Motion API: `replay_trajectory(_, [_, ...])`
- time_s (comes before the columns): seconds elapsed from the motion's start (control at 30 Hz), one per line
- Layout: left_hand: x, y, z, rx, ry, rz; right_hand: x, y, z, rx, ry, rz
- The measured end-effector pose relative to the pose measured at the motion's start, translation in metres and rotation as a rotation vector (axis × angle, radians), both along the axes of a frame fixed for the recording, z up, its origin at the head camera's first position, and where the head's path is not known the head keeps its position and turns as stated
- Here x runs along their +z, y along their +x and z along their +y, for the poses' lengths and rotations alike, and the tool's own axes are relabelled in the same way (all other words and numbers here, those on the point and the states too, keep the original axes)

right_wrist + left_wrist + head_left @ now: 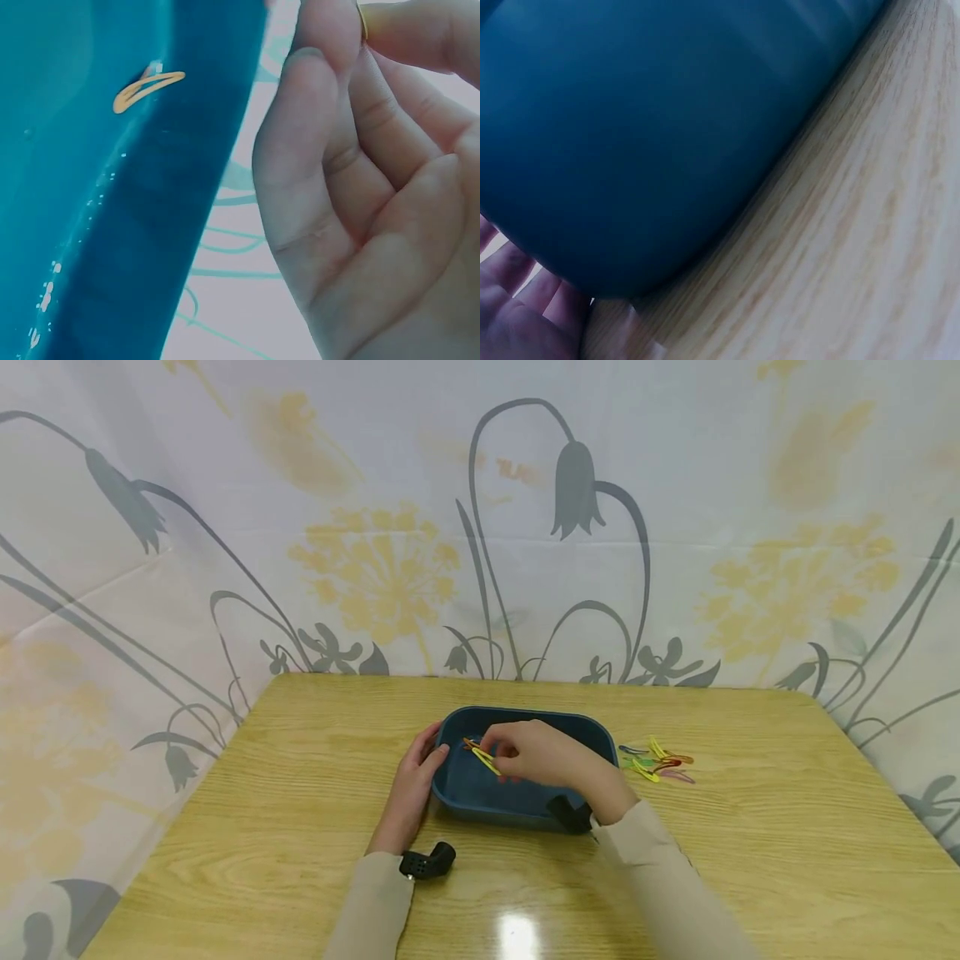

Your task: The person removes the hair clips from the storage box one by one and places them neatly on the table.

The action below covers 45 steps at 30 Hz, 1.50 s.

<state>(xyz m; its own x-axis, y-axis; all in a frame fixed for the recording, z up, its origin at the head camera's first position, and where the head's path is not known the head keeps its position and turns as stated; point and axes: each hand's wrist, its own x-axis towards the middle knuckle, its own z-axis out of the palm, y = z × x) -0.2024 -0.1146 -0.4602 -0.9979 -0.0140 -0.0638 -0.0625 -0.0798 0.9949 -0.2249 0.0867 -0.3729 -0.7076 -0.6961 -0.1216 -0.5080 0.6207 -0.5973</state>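
Observation:
A dark blue plastic basin (pixel 480 797) stands on the wooden table. My left hand (pixel 411 781) grips its left end, thumb over the rim and fingers along the outer wall; in the left wrist view those fingers (pixel 536 300) lie against the basin's rounded corner. Above the inside of the basin, my right hand (pixel 540 756) pinches a yellow snap hair clip (pixel 486 762) between thumb and fingertips. Only a thin yellow edge of that clip shows in the right wrist view. An orange hair clip (pixel 146 90) lies inside the basin near the wall.
Right of the basin, several hair clips (pixel 660 766) in yellow, red, green, blue and purple lie in a loose pile on the table (pixel 300 827). A flower-printed curtain (pixel 390 460) hangs behind the table's far edge. Each wrist wears a small black camera (pixel 429 862).

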Motion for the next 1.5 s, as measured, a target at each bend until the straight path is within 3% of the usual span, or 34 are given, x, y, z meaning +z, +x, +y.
replay_trajectory(0.1, [0.008, 0.004, 0.002, -0.007, -0.014, -0.007, 0.002, 0.006, 0.005, -0.011, -0.032, 0.011])
replay_trajectory(0.23, [0.009, 0.005, 0.002, -0.013, -0.022, -0.003, 0.002, 0.013, 0.011, -0.032, -0.068, 0.016])
replay_trajectory(0.53, [-0.012, -0.005, -0.001, 0.017, -0.011, 0.019, 0.001, 0.025, 0.021, -0.072, -0.086, 0.053])
replay_trajectory(0.7, [-0.017, -0.008, 0.001, 0.029, -0.029, 0.050, 0.003, 0.028, 0.030, -0.117, -0.090, 0.051])
replay_trajectory(1.0, [-0.017, -0.007, 0.000, 0.023, -0.027, 0.069, 0.002, 0.028, 0.042, -0.154, -0.136, 0.058])
replay_trajectory(1.13, [-0.007, -0.002, 0.001, 0.006, -0.022, 0.053, 0.000, 0.025, 0.049, -0.210, -0.152, 0.095])
replay_trajectory(1.23, [-0.008, -0.001, 0.001, 0.007, -0.009, 0.041, -0.001, 0.022, 0.056, -0.241, -0.147, 0.097])
replay_trajectory(1.33, [-0.019, -0.007, -0.001, 0.016, -0.002, 0.043, 0.000, 0.020, 0.062, -0.257, -0.131, 0.105])
replay_trajectory(1.5, [-0.018, -0.008, -0.001, 0.019, -0.010, 0.043, 0.001, 0.017, 0.070, -0.283, -0.100, 0.148])
